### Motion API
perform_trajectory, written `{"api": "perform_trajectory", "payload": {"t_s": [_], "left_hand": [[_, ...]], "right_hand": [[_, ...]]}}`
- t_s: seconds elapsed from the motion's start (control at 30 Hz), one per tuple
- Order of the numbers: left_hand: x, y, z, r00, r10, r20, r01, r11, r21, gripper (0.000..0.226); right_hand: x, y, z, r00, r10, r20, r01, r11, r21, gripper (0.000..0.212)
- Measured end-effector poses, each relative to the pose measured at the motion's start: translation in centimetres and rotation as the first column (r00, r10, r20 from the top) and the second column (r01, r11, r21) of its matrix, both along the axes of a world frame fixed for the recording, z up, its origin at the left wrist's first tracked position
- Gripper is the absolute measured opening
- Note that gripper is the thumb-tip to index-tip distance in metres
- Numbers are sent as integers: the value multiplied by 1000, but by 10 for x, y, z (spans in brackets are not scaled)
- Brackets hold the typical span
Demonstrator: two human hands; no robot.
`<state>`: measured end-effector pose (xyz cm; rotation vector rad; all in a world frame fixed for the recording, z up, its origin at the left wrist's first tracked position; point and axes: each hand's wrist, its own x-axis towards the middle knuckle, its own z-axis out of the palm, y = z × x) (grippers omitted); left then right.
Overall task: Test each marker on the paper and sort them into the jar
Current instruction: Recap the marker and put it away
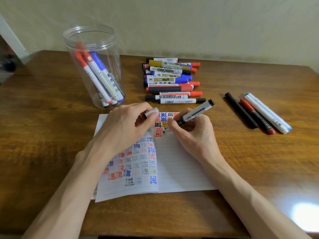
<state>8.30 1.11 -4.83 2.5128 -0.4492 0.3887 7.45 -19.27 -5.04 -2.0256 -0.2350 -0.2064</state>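
Note:
My right hand (191, 133) grips a white marker with a black end (198, 112), its tip touching the lined paper (179, 166) just right of a red test mark. My left hand (127, 126) rests on the paper and pinches the marker's cap (151, 113). The open notebook page is covered with red, blue, black and yellow test marks. A clear plastic jar (93, 66) stands at the back left, holding several red and blue markers. A pile of several markers (172, 80) lies behind the paper.
Three markers lie apart at the right: a black one (240, 110), a red one (257, 116) and a white one with blue ends (268, 112). A wall rises behind the wooden table (43, 126). Glare shines on the table's front right corner.

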Motion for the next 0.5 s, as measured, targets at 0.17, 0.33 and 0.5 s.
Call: {"api": "perform_trajectory", "payload": {"t_s": [0.17,0.33,0.5], "left_hand": [[1,0,-1,1000,2,-7,-2,1000,2,28],[0,0,1,1000,-2,0,2,1000,-1,27],[0,0,0,1000,1,-3,-1,1000,8,27]], "right_hand": [[-1,1,1,1000,7,5,-7,1000,0,23],[0,1,0,1000,-4,19,4,1000,-17,22],[0,1,-1,1000,-13,2,13,999,-46,25]]}}
